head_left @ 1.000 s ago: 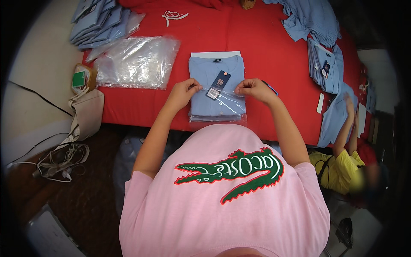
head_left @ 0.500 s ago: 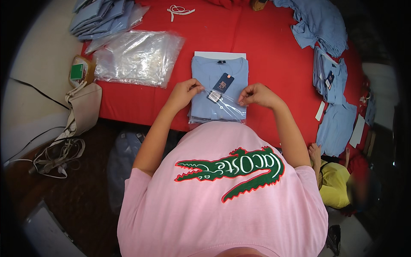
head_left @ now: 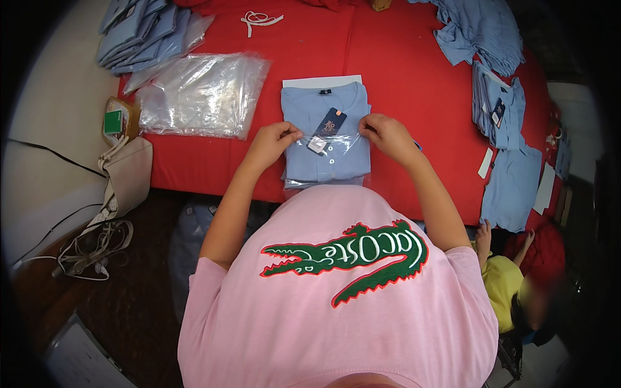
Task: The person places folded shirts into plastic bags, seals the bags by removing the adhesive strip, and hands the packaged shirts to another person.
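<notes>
A folded light-blue shirt (head_left: 304,107) lies in front of me, with a white sheet (head_left: 321,82) showing past its far edge. A clear plastic bag (head_left: 336,146) covers the shirt's near part, its edge stretched across the front. My left hand (head_left: 277,138) pinches that edge at the left side of the shirt. At the right side, my right hand (head_left: 385,134) pinches the same edge. Between the hands a dark blue hang tag (head_left: 331,121) rests on the shirt, its lower end and a small white label (head_left: 317,145) under the film.
Flat clear bags (head_left: 197,97) lie to the left on the red tablecloth (head_left: 414,77). Bagged blue garments (head_left: 139,32) are piled at far left; more blue shirts (head_left: 498,116) lie at right. A white string (head_left: 259,21) lies beyond. Another person in yellow (head_left: 501,284) is at lower right.
My right hand has moved up and outward to the shirt's right edge. The bag's edge now spans the shirt more straight and taut. The view has shifted slightly.
</notes>
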Demonstrator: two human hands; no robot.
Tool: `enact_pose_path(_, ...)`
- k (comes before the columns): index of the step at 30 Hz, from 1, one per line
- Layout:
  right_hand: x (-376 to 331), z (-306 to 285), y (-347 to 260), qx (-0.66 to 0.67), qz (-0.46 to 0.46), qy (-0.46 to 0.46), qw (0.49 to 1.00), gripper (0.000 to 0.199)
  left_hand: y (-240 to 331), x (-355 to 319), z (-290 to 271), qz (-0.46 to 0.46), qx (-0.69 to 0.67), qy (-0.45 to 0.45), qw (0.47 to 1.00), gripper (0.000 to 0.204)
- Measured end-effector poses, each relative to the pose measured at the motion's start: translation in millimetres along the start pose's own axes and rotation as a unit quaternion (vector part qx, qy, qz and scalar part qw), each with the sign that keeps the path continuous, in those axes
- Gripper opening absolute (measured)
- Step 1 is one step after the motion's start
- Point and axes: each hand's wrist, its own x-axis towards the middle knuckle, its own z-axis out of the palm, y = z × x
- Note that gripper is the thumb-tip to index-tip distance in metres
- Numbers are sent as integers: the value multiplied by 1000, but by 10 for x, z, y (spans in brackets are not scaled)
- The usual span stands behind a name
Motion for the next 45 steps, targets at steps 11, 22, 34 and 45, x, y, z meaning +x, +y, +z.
enact_pose_path(11, -155, 156, 357, 252, 176, -38, 951, 21, -69, 182, -50, 176, 208, -3, 962, 17)
enact_pose_path(22, -14, 352, 645, 415, 180, 91, 887, 18, -144, 422, -47, 123, 136, 8, 983, 14)
enact_pose_path(34, -238, 119, 244, 376, 313, -22, 872, 19, -18, 360, -104, 99, 138, -35, 985, 18)
enact_pose_path(45, -144, 206, 303, 446, 220, -1, 868, 15, -12, 396, -92, 168, 271, -41, 947, 16)
